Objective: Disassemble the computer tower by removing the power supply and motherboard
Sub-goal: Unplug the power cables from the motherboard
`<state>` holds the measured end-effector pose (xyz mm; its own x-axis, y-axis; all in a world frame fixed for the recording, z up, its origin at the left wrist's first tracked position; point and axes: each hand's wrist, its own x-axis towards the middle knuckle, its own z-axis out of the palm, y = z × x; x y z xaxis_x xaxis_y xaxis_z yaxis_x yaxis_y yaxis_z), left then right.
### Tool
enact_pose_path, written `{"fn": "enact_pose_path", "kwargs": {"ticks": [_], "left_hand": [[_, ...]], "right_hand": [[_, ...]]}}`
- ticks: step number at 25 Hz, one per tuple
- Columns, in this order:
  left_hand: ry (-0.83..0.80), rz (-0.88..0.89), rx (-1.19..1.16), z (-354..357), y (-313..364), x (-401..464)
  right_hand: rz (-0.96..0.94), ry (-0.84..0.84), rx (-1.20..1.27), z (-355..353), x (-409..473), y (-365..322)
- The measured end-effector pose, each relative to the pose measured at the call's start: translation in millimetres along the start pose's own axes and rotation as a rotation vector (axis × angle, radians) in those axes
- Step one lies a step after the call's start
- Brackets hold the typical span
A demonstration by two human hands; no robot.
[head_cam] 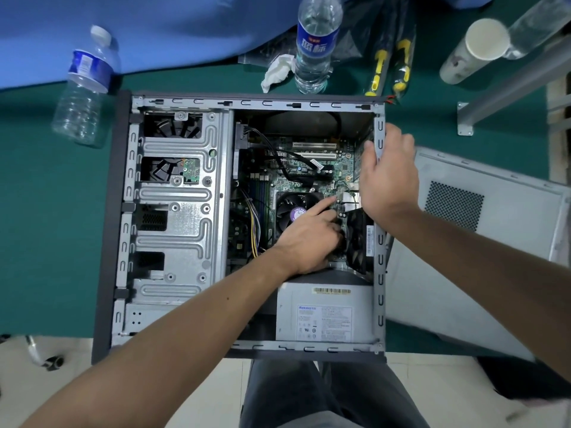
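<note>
The open computer tower (173, 193) lies on its side on the green table. Its green motherboard (312, 168) fills the upper right bay, with a black CPU fan (290, 208) and black cables across it. The grey power supply (324, 313) sits in the lower right corner of the case. My left hand (312, 239) reaches inside beside the CPU fan, index finger stretched toward the board's right edge, the other fingers curled down by the black rear fan (358, 239). My right hand (389, 180) grips the case's right rim, thumb inside and fingers outside.
The removed grey side panel (469, 251) lies to the right of the case. Two water bottles (315, 41) (86, 88), a crumpled tissue (278, 71), yellow-handled screwdrivers (389, 66) and a paper cup (475, 50) sit behind the tower. The drive cage (179, 193) fills the case's left half.
</note>
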<state>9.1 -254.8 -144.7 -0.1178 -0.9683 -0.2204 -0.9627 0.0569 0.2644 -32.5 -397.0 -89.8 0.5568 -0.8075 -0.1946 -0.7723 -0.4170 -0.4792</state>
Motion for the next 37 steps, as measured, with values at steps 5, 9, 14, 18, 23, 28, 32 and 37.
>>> {"fn": "enact_pose_path", "kwargs": {"ticks": [5,9,14,18,23,28,32,37], "left_hand": [[-0.064,-0.007,0.03,2.2,-0.2,1.8],[-0.034,-0.03,0.036,4.5,1.6,0.3],[-0.063,-0.005,0.043,-0.4,-1.7,1.4],[-0.092,0.005,0.049,-3.7,-1.5,0.6],[-0.072,-0.043,0.082,-7.1,2.1,1.8],[-0.102,-0.019,0.158,-5.6,2.3,3.9],[-0.114,-0.009,0.07,-2.5,-0.6,4.3],[-0.12,-0.02,-0.008,-7.0,-3.7,1.4]], "right_hand": [[-0.005,-0.005,-0.005,-1.3,-0.5,-0.6],[-0.002,-0.005,0.004,-0.5,-0.3,0.6],[-0.006,-0.001,0.012,-0.5,0.7,1.0],[-0.001,-0.001,0.008,-0.7,1.3,0.7],[-0.002,-0.004,0.009,-1.1,0.9,-0.1],[0.0,-0.006,0.004,-0.9,-0.1,0.8],[-0.001,-0.002,0.003,-0.4,0.9,0.8],[-0.005,0.0,0.0,0.4,0.4,1.1]]}}
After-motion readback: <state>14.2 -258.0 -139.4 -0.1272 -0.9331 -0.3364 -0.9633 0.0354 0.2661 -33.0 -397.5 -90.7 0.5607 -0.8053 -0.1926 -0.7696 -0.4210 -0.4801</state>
